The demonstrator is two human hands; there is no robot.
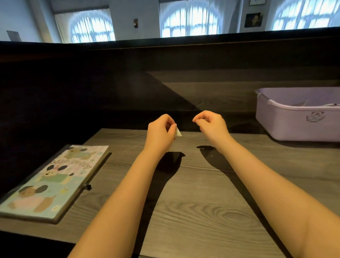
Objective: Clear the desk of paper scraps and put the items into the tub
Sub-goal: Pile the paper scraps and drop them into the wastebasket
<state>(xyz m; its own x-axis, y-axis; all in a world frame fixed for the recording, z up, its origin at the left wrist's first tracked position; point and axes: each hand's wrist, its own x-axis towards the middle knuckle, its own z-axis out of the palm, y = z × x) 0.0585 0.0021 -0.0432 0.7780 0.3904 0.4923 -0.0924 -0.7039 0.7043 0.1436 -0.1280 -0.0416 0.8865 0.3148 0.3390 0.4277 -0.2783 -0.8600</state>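
Observation:
My left hand is raised above the middle of the wooden desk and pinches a small white paper scrap between thumb and fingers. My right hand hovers beside it with curled fingers, thumb and forefinger pressed together; whether a tiny scrap sits between them I cannot tell. A lilac plastic tub stands at the right on the desk, with a few pale items lying inside. A tiny white speck lies on the desk below my right wrist.
A notebook with a cartoon puppy cover lies at the left edge of the desk. A dark partition wall rises behind the desk. Windows with curtains show above it.

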